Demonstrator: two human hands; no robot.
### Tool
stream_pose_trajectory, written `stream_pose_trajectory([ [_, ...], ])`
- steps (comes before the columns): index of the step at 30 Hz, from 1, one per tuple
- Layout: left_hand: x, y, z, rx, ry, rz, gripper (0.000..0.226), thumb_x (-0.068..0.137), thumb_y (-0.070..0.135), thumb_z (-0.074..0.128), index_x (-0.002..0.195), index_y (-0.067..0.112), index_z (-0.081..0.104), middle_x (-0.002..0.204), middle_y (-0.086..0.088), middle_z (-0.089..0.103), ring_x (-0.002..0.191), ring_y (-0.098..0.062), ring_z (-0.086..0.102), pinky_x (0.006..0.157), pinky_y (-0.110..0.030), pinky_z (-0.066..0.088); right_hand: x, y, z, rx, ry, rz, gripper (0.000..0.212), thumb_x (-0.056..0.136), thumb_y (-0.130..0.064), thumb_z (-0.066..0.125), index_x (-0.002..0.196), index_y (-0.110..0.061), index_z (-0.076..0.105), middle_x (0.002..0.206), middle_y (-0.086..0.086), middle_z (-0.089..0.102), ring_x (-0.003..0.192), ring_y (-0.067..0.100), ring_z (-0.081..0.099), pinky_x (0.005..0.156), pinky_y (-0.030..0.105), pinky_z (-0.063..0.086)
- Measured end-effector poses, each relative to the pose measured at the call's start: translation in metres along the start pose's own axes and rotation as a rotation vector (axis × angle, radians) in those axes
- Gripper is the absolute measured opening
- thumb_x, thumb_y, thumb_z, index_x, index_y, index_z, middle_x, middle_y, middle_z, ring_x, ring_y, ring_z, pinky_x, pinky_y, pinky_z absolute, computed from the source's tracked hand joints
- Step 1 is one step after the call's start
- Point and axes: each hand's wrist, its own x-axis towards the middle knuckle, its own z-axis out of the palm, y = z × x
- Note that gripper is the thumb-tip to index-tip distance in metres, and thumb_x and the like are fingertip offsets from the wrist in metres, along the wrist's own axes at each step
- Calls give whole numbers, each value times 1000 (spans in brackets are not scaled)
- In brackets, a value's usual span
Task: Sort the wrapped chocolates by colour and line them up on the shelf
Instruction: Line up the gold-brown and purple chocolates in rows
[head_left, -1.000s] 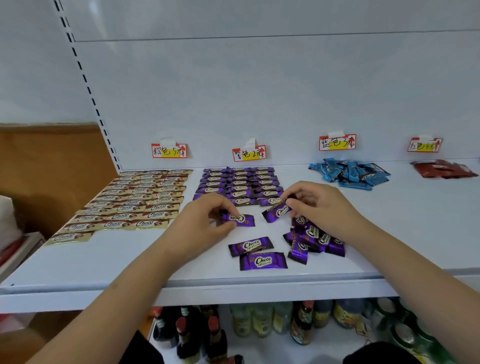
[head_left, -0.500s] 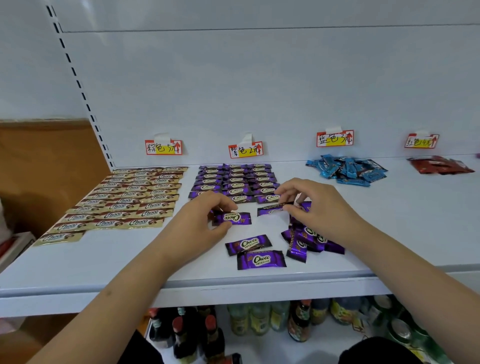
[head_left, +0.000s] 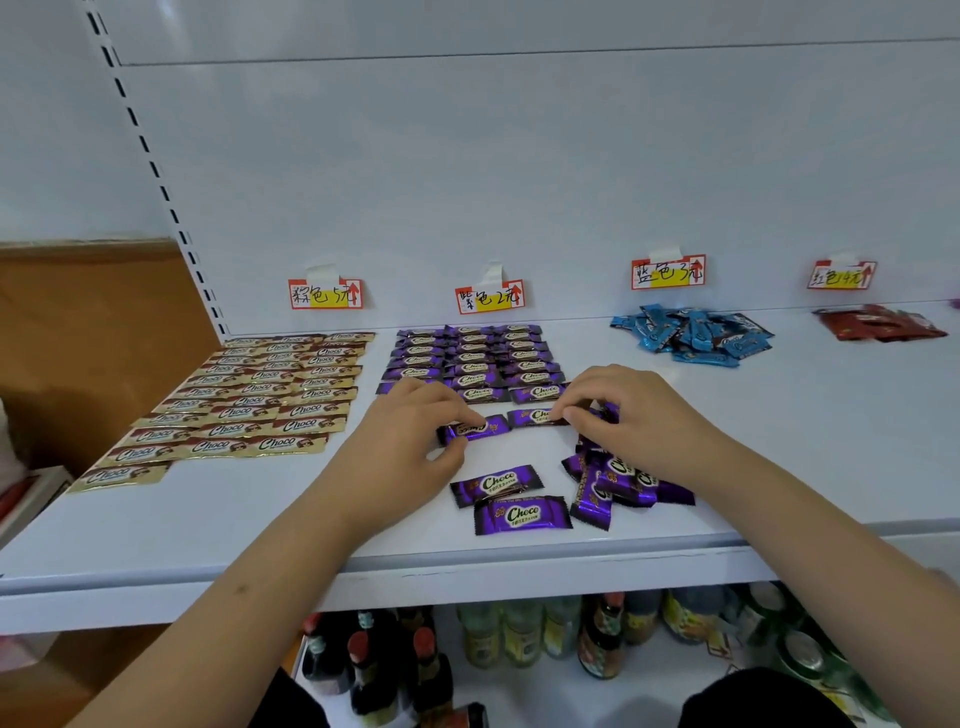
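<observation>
- Purple chocolates (head_left: 470, 358) fill neat rows mid-shelf; gold rows (head_left: 270, 395) done at left.
- Left hand (head_left: 410, 436) pinches one purple chocolate (head_left: 475, 430); right hand (head_left: 639, 415) pinches another (head_left: 535, 417).
- Near purple heap (head_left: 618, 483), far blue pile (head_left: 691, 335) and red pile (head_left: 878, 323) remain unsorted.

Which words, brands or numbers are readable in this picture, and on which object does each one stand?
"Choco": purple wrappers and gold wrappers.
"棕色5元": first tag.
"紫色2元": second tag.
"蓝色3元": third tag.
Fourth tag: starts "红色", price unclear.
Blue wrappers, red wrappers, bottle labels: too blurred.
</observation>
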Motion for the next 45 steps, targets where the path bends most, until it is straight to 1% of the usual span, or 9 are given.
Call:
stream_pose_trajectory([
  [2, -1, 1, 0, 41, 36, 37, 29, 93, 22, 61, 119, 29, 69, 118, 16, 59, 116, -7, 43, 100, -27, 35, 0, 0, 0, -18, 8, -4, 20, 98, -29, 53, 101, -30, 73, 102, -18, 65, 98, 0, 53, 87, 23, 43],
  [5, -5, 5, -4, 46, 78, 50, 30, 92, 16, 59, 119, 26, 69, 115, 14, 59, 113, -7, 45, 96, -23, 34, -2, 0, -2, -26, 23, -6, 25, 99, -35, 48, 105, -28, 72, 106, -19, 64, 102, 0, 52, 89, 22, 41],
  [10, -8, 7, -6, 24, -10, 20, 30, 93, 19, 53, 115, 26, 70, 116, 17, 58, 110, -3, 48, 101, -33, 39, -5, -2, -3, -15, -51, -35, 30, 100, -36, 45, 110, -27, 72, 111, -16, 67, 107, 2, 54, 95, 28, 45],
  [15, -10, 11, -11, -89, -35, 30, 48, 88, 24, 38, 129, 28, 63, 119, 19, 50, 115, 1, 44, 100, -22, 35, -6, -2, -3, -11, -36, -47, 37, 98, -44, 40, 110, -28, 71, 109, -16, 63, 106, 0, 52, 94, 27, 44],
  [18, -9, 6, -10, -76, -24, 29, 47, 87, 18, 37, 121, 29, 66, 126, 20, 57, 122, 4, 43, 106, -27, 34, -6, -1, -2, -14, -48, -45, 40, 97, -47, 38, 117, -30, 67, 115, -19, 61, 111, -4, 50, 98, 23, 41],
  [22, -9, 1, -5, -28, -48, 52, 45, 91, 19, 37, 121, 29, 69, 126, 24, 61, 125, 6, 40, 109, -30, 30, -7, -3, -4, -10, -89, -13, 47, 96, -52, 34, 116, -28, 69, 115, -17, 65, 109, 0, 54, 98, 32, 45],
  [28, -5, 8, -5, 105, -142, 70, 56, 91, 39, 23, 135, 34, 58, 127, 21, 42, 119, -7, 32, 105, -34, 26, -7, -4, -3, -56, -101, -19, 53, 96, -56, 29, 127, -31, 64, 130, -17, 60, 120, -2, 50, 105, 29, 41],
  [34, -8, 7, -6, 81, -81, 39, 47, 89, 28, 32, 127, 30, 60, 126, 16, 51, 120, -5, 40, 102, -27, 26, -9, -7, -4, -65, -121, -53, 62, 93, -60, 22, 127, -28, 64, 127, -16, 60, 117, -1, 51, 103, 29, 42],
  [45, -4, 4, 0, 145, -160, 2, 59, 91, 35, 24, 146, 29, 45, 133, 13, 41, 120, -6, 32, 107, -29, 26, -8, -1, -2, -51, -131, 17, 81, 87, -76, 9, 133, -32, 58, 133, -17, 57, 122, 0, 48, 107, 33, 40],
])
